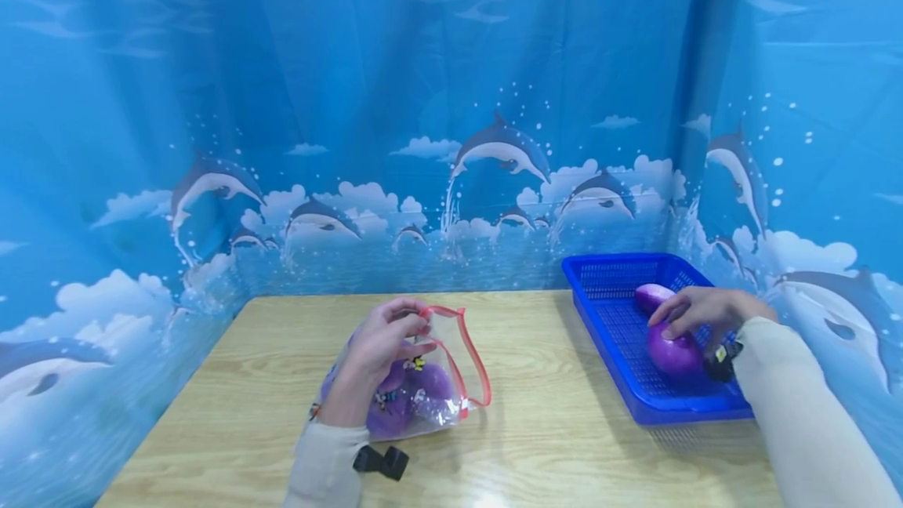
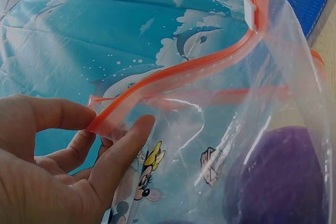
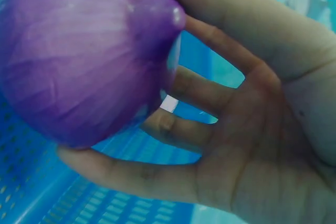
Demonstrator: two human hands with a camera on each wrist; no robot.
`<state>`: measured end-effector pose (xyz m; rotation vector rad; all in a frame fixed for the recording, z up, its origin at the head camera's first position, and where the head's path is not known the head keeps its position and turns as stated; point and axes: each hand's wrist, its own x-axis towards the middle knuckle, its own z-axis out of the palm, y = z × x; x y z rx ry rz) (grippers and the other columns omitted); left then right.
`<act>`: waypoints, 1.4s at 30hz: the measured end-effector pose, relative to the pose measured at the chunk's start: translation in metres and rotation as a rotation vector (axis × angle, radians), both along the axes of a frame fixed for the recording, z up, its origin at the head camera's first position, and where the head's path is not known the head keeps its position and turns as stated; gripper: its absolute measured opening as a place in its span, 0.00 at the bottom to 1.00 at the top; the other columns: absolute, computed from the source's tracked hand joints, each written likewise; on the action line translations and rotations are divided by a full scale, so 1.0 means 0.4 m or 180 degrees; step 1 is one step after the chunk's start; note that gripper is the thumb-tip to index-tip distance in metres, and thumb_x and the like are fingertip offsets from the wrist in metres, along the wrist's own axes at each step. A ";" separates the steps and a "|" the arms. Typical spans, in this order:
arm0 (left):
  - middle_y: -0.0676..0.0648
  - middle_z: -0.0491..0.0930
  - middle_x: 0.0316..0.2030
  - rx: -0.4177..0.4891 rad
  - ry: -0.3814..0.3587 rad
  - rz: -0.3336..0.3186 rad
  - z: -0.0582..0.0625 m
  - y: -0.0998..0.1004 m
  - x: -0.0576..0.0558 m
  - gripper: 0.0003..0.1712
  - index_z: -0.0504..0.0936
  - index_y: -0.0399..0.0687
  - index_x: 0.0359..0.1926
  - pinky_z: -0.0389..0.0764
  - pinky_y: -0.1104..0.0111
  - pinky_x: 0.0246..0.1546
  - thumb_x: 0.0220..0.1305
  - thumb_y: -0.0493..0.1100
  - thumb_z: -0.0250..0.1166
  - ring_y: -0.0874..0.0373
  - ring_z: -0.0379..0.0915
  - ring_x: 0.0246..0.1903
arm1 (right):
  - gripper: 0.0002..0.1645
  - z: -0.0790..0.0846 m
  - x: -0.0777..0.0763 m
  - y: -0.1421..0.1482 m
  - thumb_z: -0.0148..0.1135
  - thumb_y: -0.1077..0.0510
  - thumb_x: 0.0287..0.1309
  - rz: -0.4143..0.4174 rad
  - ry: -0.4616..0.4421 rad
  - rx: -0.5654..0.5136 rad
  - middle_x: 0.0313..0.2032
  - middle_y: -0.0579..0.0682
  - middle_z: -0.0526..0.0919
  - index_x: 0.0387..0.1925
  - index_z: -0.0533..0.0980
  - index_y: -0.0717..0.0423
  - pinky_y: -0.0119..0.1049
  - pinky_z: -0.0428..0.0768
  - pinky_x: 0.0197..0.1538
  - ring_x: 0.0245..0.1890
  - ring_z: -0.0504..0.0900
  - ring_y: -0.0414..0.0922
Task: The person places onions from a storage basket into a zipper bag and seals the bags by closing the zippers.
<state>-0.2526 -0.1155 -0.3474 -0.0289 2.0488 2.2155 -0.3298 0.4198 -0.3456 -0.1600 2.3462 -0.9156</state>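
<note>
In the head view my left hand (image 1: 384, 343) pinches the red-edged rim of a clear zip bag (image 1: 471, 363), whose mouth stands open toward the right. Cartoon figures are printed on the bag, and purple round things (image 1: 432, 382) show through its side. The left wrist view has the orange-red zip strip (image 2: 184, 72) running from my fingers to a white slider (image 2: 249, 14). My right hand (image 1: 705, 312) grips a shiny purple onion (image 1: 673, 350) over the blue basket (image 1: 600, 328). In the right wrist view, fingers and thumb curl round the onion (image 3: 89, 56).
Behind the held onion, another purple piece with a pale face (image 1: 652, 296) lies in the basket. Bag and basket are on a wood-grain table (image 1: 536, 445), basket at the right edge. A blue dolphin-print curtain (image 1: 423, 100) hangs around the table's back and sides.
</note>
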 end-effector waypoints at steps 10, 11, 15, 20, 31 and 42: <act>0.42 0.79 0.39 -0.0016 0.0001 0.0005 0.002 0.001 0.001 0.10 0.79 0.36 0.49 0.92 0.55 0.47 0.69 0.29 0.58 0.52 0.80 0.40 | 0.31 0.062 -0.006 -0.066 0.69 0.53 0.66 0.0110 0.0369 -0.0237 0.73 0.75 0.59 0.66 0.75 0.62 0.58 0.91 0.46 0.62 0.76 0.64; 0.42 0.80 0.39 -0.0012 0.0005 0.0002 0.001 0.000 0.001 0.09 0.79 0.36 0.49 0.92 0.55 0.46 0.69 0.29 0.58 0.52 0.80 0.40 | 0.31 0.067 -0.005 -0.074 0.69 0.53 0.66 0.0108 0.0408 -0.0233 0.71 0.76 0.62 0.66 0.75 0.62 0.57 0.91 0.46 0.60 0.78 0.61; 0.43 0.80 0.38 0.0002 0.0014 -0.0005 0.001 0.000 0.001 0.09 0.79 0.36 0.48 0.92 0.55 0.46 0.70 0.29 0.58 0.52 0.80 0.40 | 0.32 0.082 -0.006 -0.101 0.69 0.53 0.65 0.0152 0.0534 -0.0240 0.67 0.74 0.69 0.66 0.74 0.63 0.54 0.92 0.45 0.52 0.82 0.52; 0.44 0.80 0.38 0.0009 -0.0008 0.0004 0.002 0.001 0.003 0.09 0.79 0.36 0.49 0.92 0.55 0.46 0.70 0.29 0.59 0.52 0.80 0.40 | 0.33 0.099 0.001 -0.138 0.70 0.52 0.64 0.0227 0.0689 -0.0204 0.66 0.71 0.71 0.66 0.74 0.61 0.51 0.92 0.44 0.51 0.82 0.51; 0.42 0.80 0.39 0.0020 -0.0002 0.0003 0.000 0.002 0.003 0.09 0.79 0.36 0.48 0.92 0.55 0.46 0.69 0.28 0.58 0.51 0.80 0.40 | 0.31 0.132 0.012 -0.212 0.73 0.52 0.61 0.0434 0.0952 -0.0121 0.65 0.68 0.74 0.63 0.78 0.57 0.47 0.92 0.37 0.46 0.83 0.49; 0.44 0.79 0.37 0.0020 0.0004 0.0007 0.001 0.002 0.002 0.08 0.79 0.37 0.48 0.92 0.55 0.46 0.70 0.29 0.58 0.52 0.80 0.39 | 0.30 0.149 0.020 -0.287 0.73 0.49 0.61 0.0555 0.1056 -0.0091 0.65 0.64 0.76 0.62 0.80 0.53 0.46 0.92 0.43 0.55 0.80 0.53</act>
